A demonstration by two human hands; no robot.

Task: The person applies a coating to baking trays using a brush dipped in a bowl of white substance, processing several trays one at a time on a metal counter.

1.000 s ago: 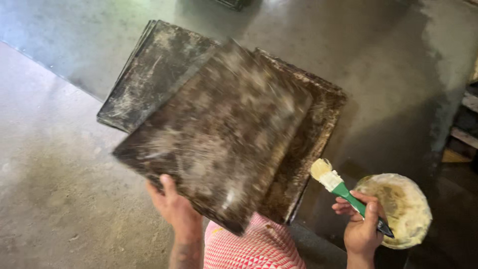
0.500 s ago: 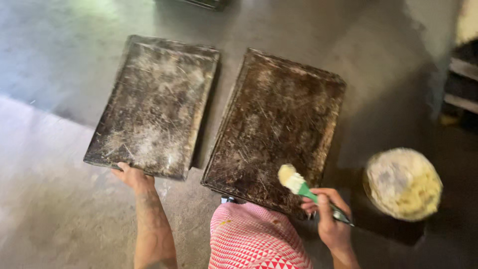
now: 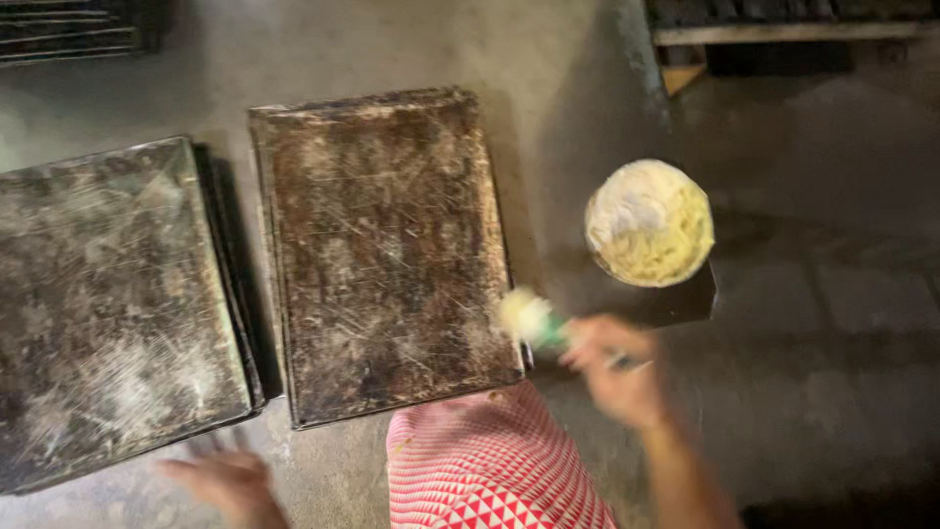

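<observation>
Your brush (image 3: 534, 321) sits at the near right corner of the middle tray (image 3: 387, 255), its pale, loaded bristles just over the tray's edge. Your right hand (image 3: 617, 370) has its fingers wrapped tight round the green handle; the hand is blurred, so it is moving fast. Half a second ago the brush hung over this tray's near part; now it lies at the rim, on the side toward the bowl (image 3: 649, 222) of pale yellow grease, which stands just right of the tray on a dark slab.

Your left hand (image 3: 230, 482) has let go of the left tray (image 3: 113, 313) since a moment ago. It now hovers low and near, fingers loosely spread, holding nothing, just clear of that tray's near edge. That tray lies flat beside the middle one, a darker edge showing beneath it along its right side.

Both trays lie on the grey floor (image 3: 587, 118). Your red-and-white checked cloth (image 3: 490, 470) shows at the near edge.
</observation>
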